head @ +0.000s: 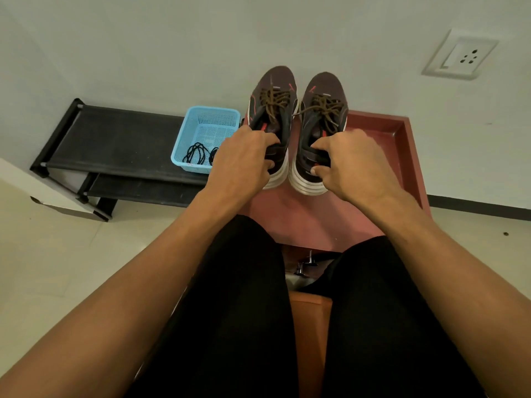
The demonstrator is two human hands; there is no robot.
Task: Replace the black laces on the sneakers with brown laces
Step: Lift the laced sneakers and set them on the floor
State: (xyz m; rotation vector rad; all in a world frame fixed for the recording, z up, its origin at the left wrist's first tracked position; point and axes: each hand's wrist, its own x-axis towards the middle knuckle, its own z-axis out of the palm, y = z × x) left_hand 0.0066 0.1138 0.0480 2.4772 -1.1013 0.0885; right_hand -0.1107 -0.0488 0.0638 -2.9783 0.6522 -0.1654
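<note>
Two dark sneakers with white soles stand side by side, toes toward the wall, both threaded with brown laces. My left hand (244, 159) grips the heel collar of the left sneaker (274, 90), fingers curled inside the opening. The heel of the right sneaker (323, 93) is held by my right hand (350, 162), index finger inside and thumb against the sole. Brown laces (277, 100) cross the left shoe; the right shoe's brown laces (327, 110) hang loose. Black laces (198, 153) lie coiled in a light blue basket (188, 133).
The sneakers rest over a reddish tray-like table (402, 139) against the wall. A black low shoe rack (115, 139) at left carries the basket. My legs in black trousers fill the foreground. A wall socket (459, 57) is at upper right.
</note>
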